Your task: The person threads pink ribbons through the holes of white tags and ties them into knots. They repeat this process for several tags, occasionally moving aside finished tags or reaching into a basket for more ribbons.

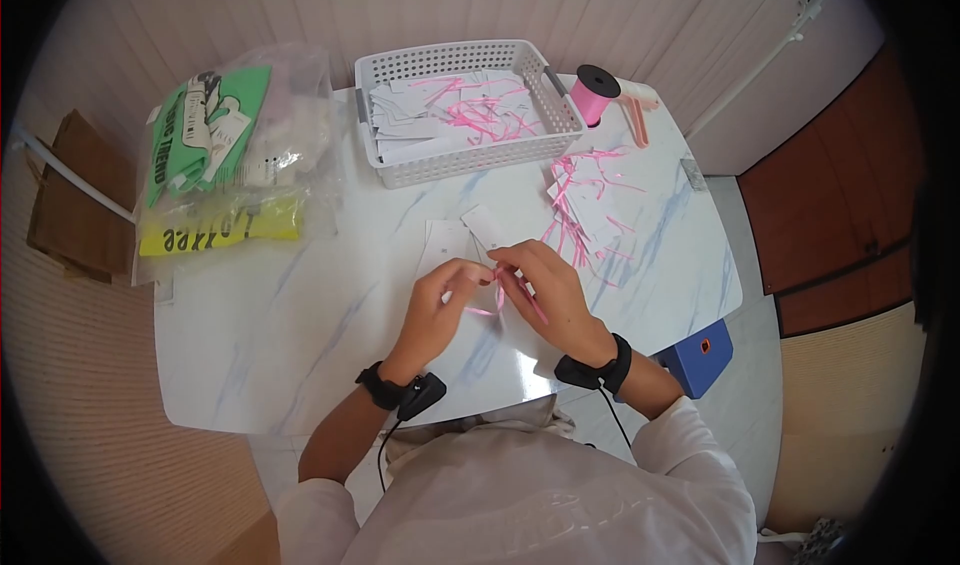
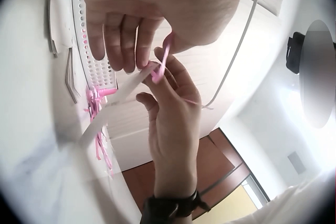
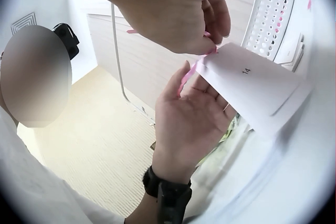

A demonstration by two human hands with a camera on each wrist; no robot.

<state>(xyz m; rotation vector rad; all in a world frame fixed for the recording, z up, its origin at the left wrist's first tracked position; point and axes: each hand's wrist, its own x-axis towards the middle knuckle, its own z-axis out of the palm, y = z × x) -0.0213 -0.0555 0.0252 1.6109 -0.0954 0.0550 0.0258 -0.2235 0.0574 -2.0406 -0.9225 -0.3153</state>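
Observation:
A white card (image 3: 252,79) printed with 14 hangs between the two hands, with a thin pink ribbon (image 3: 190,77) at its corner. My right hand (image 1: 548,300) pinches the ribbon right at that corner, with thumb and fingertips together. Opposite it, my left hand (image 1: 448,300) holds a length of the ribbon by its thumb, the other fingers stretched out behind the card. Seen from the left wrist, a pink loop (image 2: 161,69) runs from the left thumb to the right fingertips. Another white card (image 1: 440,243) lies on the table just beyond the hands.
Beyond the hands, a white perforated basket (image 1: 480,155) holds cards and pink ribbons. Ribboned cards (image 1: 590,210) lie in a pile on the right, near a pink ribbon spool (image 1: 592,95). Plastic bags (image 1: 235,155) cover the table's back left. A blue box (image 1: 697,357) stands beside the right edge.

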